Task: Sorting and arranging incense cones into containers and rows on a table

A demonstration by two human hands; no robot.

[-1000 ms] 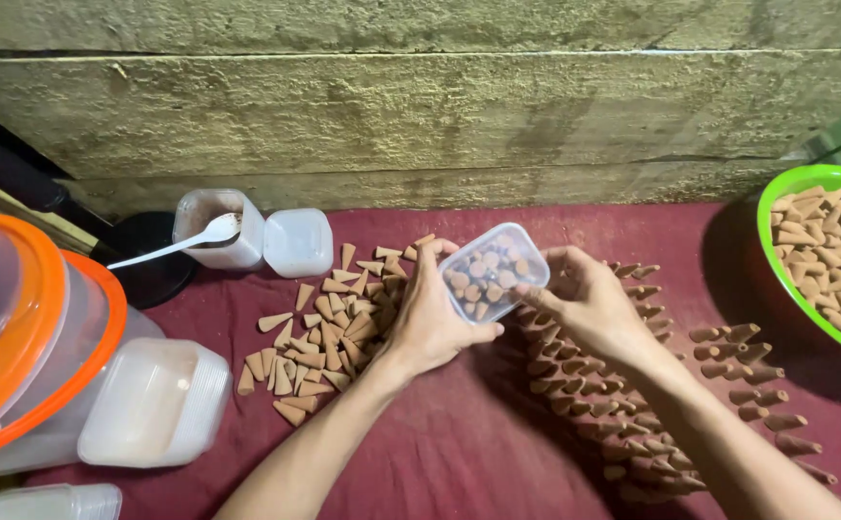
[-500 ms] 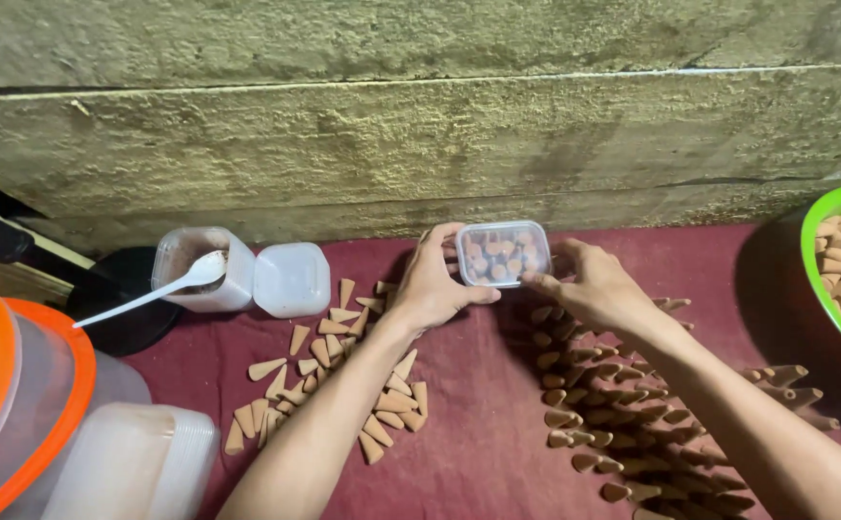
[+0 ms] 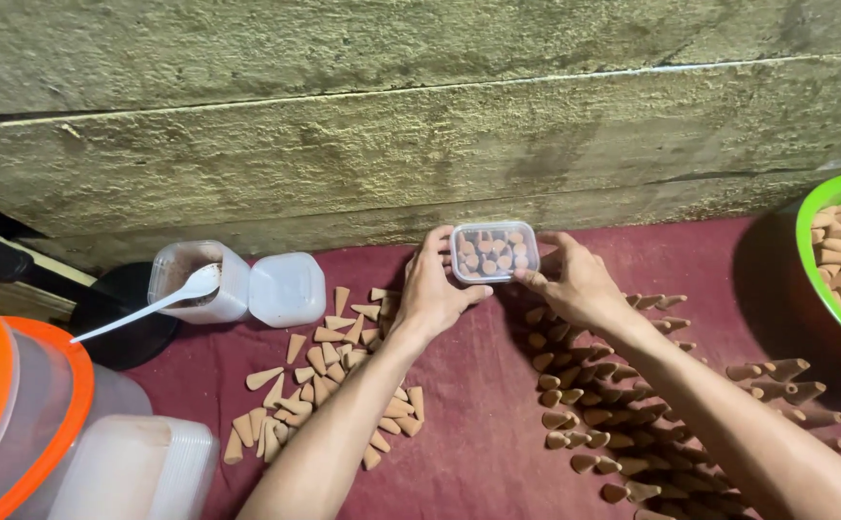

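Box: a small clear lidded box (image 3: 494, 251) packed with brown cones, held between both hands near the foot of the wall (image 3: 420, 144), just over the far edge of the red cloth (image 3: 478, 424).
Left hand: the left hand (image 3: 433, 294) lies against the box's left side, thumb at its near left corner, fingers (image 3: 437, 246) curled up along the left edge; it grips the box.
Right hand: the right hand (image 3: 579, 284) is at the box's right side, fingers (image 3: 533, 280) closed on the near right corner; it shares the hold.
Box contents: cones stand close together inside, seen through the lid; the count cannot be told.
Left pile: loose tan cones (image 3: 324, 385) lie flat and scattered on the cloth beside and under the left forearm.
Right rows: darker cones (image 3: 613, 424) lie in rough rows under and beside the right forearm, open ends toward the camera.
Bowl: a green bowl (image 3: 810, 241) at the right edge, heaped with tan cones, well apart from the hands.
Jar: a clear jar (image 3: 184, 279) of brown powder left of the left hand, a white spoon (image 3: 141, 313) resting in it, handle pointing left.
Lid: a white square lid (image 3: 287, 289) touching the jar's right side.
Tubs: clear tubs with orange rims (image 3: 16, 424) at the lower left, a stack of white lids (image 3: 136, 472) in front of them.
Black disc: a dark round base (image 3: 127, 318) behind the spoon handle.
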